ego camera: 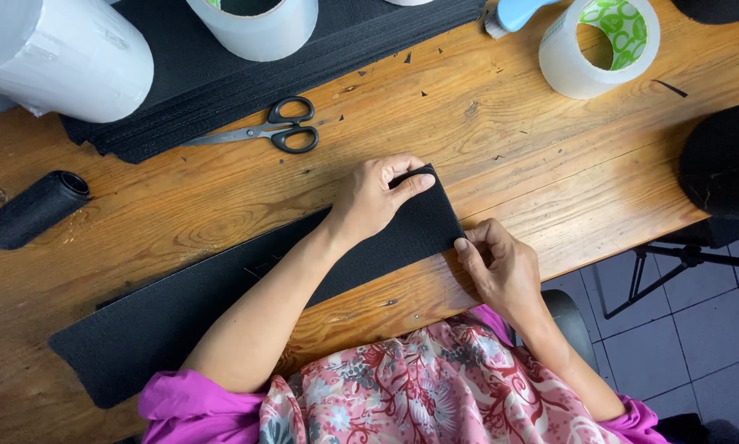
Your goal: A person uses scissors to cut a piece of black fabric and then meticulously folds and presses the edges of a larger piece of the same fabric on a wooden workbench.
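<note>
**Hands folding the end of a black felt strip**

Head view, the only one we have: our left hand (375, 200) presses flat on the right end of the long black strip (221, 296), its grip pinching the far corner, apparently to keep the fold from shifting. Our right hand (501, 267) clenches the near corner at the strip's end edge, so both corners stay aligned. The strip lies diagonally across the wooden desk (550, 164), the rest trailing left. Scissors (275, 131) sit just beyond, within reach, beside a stack of black sheets (221, 82). A tape roll (600, 45) stands well apart.
</note>
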